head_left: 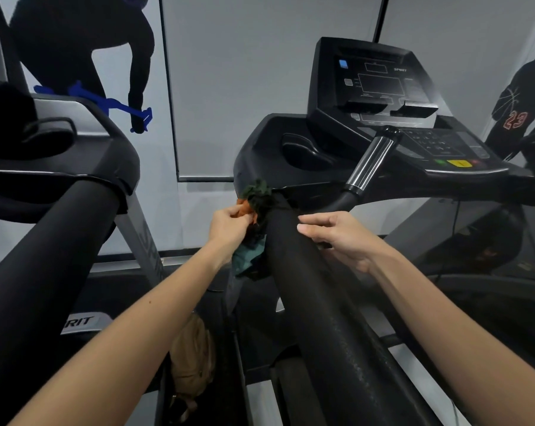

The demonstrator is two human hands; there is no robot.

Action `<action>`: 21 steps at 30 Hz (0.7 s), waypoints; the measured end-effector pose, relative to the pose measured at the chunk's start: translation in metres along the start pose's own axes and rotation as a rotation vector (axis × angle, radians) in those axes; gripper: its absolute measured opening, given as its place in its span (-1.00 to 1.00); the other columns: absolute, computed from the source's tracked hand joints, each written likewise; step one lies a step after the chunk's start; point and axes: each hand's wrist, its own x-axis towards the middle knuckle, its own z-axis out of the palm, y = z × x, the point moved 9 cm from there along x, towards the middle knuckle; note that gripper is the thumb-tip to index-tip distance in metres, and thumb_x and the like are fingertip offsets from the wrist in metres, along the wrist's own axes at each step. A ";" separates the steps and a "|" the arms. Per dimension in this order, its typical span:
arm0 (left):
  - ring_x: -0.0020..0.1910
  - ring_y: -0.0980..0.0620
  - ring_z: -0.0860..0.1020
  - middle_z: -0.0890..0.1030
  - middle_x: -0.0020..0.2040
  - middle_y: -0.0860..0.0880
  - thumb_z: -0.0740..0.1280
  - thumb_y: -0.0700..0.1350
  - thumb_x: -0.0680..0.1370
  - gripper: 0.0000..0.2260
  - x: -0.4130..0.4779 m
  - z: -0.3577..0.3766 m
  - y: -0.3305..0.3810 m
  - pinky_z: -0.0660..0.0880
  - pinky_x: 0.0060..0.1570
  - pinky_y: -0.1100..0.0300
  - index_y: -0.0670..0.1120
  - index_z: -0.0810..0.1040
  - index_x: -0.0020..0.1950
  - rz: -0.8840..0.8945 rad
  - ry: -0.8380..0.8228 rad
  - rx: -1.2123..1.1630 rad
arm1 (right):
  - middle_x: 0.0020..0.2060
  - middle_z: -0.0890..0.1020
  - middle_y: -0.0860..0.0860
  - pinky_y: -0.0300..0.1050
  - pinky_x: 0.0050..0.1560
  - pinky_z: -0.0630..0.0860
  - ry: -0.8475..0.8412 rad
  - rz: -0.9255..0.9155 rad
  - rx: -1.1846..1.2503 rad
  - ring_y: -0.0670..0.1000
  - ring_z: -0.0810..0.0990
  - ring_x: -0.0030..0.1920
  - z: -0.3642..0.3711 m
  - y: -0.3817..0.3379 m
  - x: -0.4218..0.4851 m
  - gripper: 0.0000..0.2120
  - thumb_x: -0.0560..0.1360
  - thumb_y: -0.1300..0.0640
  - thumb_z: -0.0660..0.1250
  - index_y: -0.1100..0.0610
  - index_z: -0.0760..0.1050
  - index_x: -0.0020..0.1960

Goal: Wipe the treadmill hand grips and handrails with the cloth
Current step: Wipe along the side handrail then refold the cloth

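Cloth [253,216] in the left fingers [229,214]: dark green, orange and teal patches. Handrail [321,318] beside them: black, finely pebbled. Hand grip [372,162] beyond: silver with black stripes. Console [367,84] farther off: black, with green, yellow and red buttons [459,163]. Bag [192,361] below: tan.

A bunched cloth [253,210] is gripped by the left hand [229,226] and pressed against the top of the black handrail [306,287]. The rail is touched just beside it by the right hand [337,238].
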 end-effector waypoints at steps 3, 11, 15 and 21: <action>-0.08 0.05 0.54 0.64 -0.02 -0.05 0.30 -0.31 0.50 -0.81 -0.004 0.004 0.006 0.48 -0.09 0.29 -0.07 0.64 -0.04 0.007 0.009 -0.046 | -0.27 0.60 -0.03 -0.37 -0.42 0.47 0.010 0.002 0.006 -0.24 0.57 -0.40 0.000 0.002 0.000 -0.63 0.48 0.27 0.33 0.28 0.44 0.28; 0.19 -0.04 0.46 0.48 0.23 -0.06 0.20 -0.25 0.52 -0.74 -0.010 0.033 0.064 0.35 0.16 0.21 -0.10 0.60 0.12 0.445 -0.025 0.591 | -0.17 0.60 0.00 -0.36 -0.36 0.51 0.004 -0.002 -0.010 -0.16 0.56 -0.24 0.000 0.003 0.001 -0.60 0.48 0.24 0.33 0.25 0.42 0.30; -0.06 0.12 0.53 0.57 0.09 0.01 0.20 -0.24 0.57 -0.73 -0.008 0.006 0.019 0.46 -0.09 0.40 -0.10 0.55 0.22 0.184 0.028 0.152 | -0.23 0.62 -0.02 -0.37 -0.39 0.50 0.006 -0.016 0.027 -0.23 0.60 -0.38 -0.001 0.002 0.001 -0.66 0.48 0.28 0.32 0.24 0.46 0.25; -0.08 -0.06 0.56 0.60 -0.12 -0.13 0.25 -0.19 0.56 -0.86 -0.022 0.010 -0.024 0.51 -0.06 0.12 -0.13 0.60 0.01 -0.230 0.023 -0.322 | -0.16 0.66 -0.01 -0.31 -0.30 0.55 0.004 -0.014 0.042 -0.19 0.63 -0.28 -0.001 0.006 0.002 -0.65 0.47 0.23 0.34 0.23 0.47 0.26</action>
